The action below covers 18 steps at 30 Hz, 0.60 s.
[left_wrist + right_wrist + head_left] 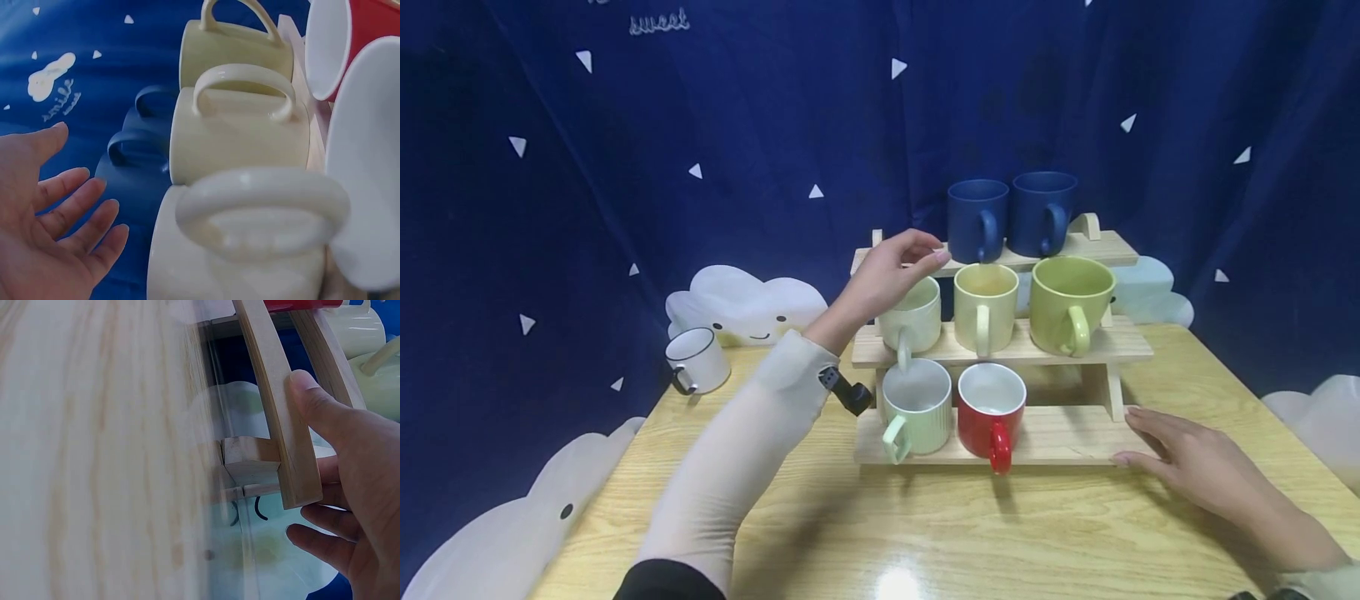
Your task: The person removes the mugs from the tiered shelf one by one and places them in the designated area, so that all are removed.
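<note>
A three-tier wooden rack (pixel 1067 429) holds several mugs. My left hand (pixel 891 271) is above the pale cream mug (pixel 917 321) at the left of the middle tier, beside the top board; the left wrist view shows the hand (pixel 62 219) with its fingers spread, holding nothing. Two dark blue mugs (pixel 976 218) stand on the top tier, right of that hand. My right hand (pixel 1217 475) grips the bottom board's right end, the thumb on its front edge. In the right wrist view the hand's (pixel 356 469) other fingers lie around the end of the board (pixel 281 425).
Yellow (pixel 987 312) and green (pixel 1071 296) mugs share the middle tier. A mint mug (pixel 925 417) and a red mug (pixel 988 421) are on the bottom board. A white, dark-rimmed mug (pixel 703 362) stands at the table's left. Cloud-shaped cushions and a blue curtain (pixel 737 108) lie behind.
</note>
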Each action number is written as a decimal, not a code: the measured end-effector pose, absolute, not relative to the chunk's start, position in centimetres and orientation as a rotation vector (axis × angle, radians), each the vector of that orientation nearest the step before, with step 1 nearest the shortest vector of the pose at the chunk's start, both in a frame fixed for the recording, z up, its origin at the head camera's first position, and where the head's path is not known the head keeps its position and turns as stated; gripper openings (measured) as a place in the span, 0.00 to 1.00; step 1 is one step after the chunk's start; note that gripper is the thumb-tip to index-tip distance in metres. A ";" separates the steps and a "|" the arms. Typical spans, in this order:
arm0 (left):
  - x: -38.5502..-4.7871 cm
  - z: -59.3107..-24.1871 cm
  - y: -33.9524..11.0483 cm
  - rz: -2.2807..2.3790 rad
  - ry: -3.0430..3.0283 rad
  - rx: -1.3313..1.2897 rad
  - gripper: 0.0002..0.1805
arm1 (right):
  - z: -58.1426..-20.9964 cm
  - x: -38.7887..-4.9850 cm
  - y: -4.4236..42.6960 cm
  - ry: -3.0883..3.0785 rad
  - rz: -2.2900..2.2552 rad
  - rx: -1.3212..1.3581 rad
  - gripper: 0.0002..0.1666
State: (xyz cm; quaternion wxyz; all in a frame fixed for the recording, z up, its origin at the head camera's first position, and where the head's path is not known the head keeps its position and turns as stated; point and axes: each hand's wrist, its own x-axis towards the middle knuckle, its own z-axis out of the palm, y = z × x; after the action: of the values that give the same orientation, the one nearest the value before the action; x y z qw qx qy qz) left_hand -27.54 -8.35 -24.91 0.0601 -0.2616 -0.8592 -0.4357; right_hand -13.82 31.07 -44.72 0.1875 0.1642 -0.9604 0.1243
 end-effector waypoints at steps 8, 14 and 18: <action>-28.3 -24.8 -5.8 -1.316 -2.587 -0.774 0.20 | -44.7 -13.7 31.1 -2.713 0.362 0.465 0.40; -29.0 -25.0 -4.5 -1.312 -2.580 -0.736 0.19 | -44.7 -13.7 31.1 -2.708 0.380 0.464 0.40; -29.3 -25.1 -3.9 -1.318 -2.598 -0.703 0.20 | -44.5 -13.8 31.1 -2.713 0.385 0.461 0.40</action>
State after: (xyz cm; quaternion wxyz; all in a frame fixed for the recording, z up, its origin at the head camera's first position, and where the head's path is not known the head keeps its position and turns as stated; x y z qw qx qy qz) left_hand -29.32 -3.92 -25.06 0.0726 -0.2340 -0.8646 -0.4387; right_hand -13.81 31.06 -44.47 0.1806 0.1634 -0.9603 0.1363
